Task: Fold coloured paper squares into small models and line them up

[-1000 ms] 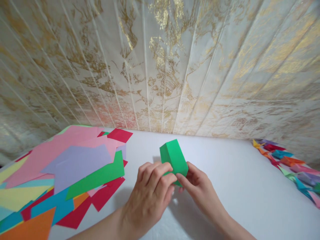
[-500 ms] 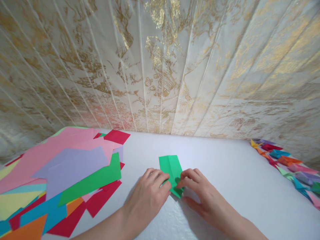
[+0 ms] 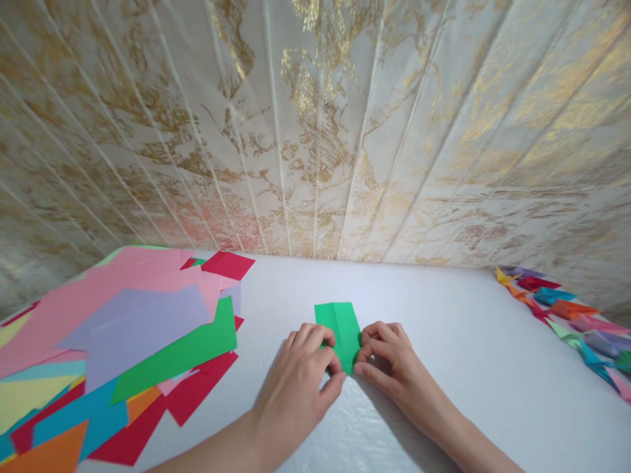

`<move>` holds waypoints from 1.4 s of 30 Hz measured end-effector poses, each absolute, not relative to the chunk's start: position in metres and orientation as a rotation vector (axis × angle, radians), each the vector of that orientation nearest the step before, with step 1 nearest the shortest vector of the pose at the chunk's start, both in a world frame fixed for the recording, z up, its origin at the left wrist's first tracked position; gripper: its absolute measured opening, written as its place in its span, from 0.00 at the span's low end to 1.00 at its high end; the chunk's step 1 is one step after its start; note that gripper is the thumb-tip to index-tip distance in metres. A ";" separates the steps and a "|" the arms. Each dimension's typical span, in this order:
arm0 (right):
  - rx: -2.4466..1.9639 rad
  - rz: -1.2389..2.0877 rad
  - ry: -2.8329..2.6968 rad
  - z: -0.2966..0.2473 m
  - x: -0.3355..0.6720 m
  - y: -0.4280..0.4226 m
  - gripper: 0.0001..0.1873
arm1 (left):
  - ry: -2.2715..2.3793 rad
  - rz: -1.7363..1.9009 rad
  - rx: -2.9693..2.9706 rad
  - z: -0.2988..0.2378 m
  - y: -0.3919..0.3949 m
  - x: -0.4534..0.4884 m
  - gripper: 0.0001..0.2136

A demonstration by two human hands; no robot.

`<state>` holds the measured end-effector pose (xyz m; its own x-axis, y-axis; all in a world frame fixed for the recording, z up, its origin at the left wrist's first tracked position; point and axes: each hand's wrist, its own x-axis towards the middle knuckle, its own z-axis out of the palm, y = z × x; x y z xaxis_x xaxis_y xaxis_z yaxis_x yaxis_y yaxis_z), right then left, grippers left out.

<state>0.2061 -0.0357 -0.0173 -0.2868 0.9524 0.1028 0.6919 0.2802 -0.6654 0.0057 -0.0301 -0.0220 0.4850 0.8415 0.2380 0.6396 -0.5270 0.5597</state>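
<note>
A small green sheet of paper (image 3: pixel 341 325) with a lengthwise crease lies in front of me on the white table (image 3: pixel 424 309). My left hand (image 3: pixel 308 378) has curled fingers along the sheet's left edge, with the thumb near its lower end. On the opposite edge, my right hand (image 3: pixel 387 358) pinches the paper between thumb and fingers. The sheet's near end is partly hidden by the fingertips, and its far end shows plainly.
To the left spreads a pile of coloured paper (image 3: pixel 148 322) in pink, purple, green, blue and red. Several folded paper figures (image 3: pixel 566 309) line the right side. Behind the table hangs a pleated white curtain (image 3: pixel 315 131) with gold patterns.
My right fingers have moved off the sheet's surface to its right edge. The left thumb has come away from the other fingers, nearer the sheet's lower end.
</note>
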 end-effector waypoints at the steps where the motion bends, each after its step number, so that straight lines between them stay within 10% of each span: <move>1: -1.478 0.698 -2.074 -0.018 0.206 -0.035 0.07 | 1.255 0.678 2.335 -0.021 -0.029 0.007 0.09; 42: -1.526 0.481 -2.153 -0.021 0.193 -0.040 0.09 | 1.374 0.524 2.483 -0.025 -0.027 0.018 0.05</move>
<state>0.1930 -0.0397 -0.0205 -0.2829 0.9454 0.1620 0.7865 0.3254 -0.5249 0.0179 -0.0272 -0.0247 0.4892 0.8520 0.1865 0.7600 -0.5213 0.3881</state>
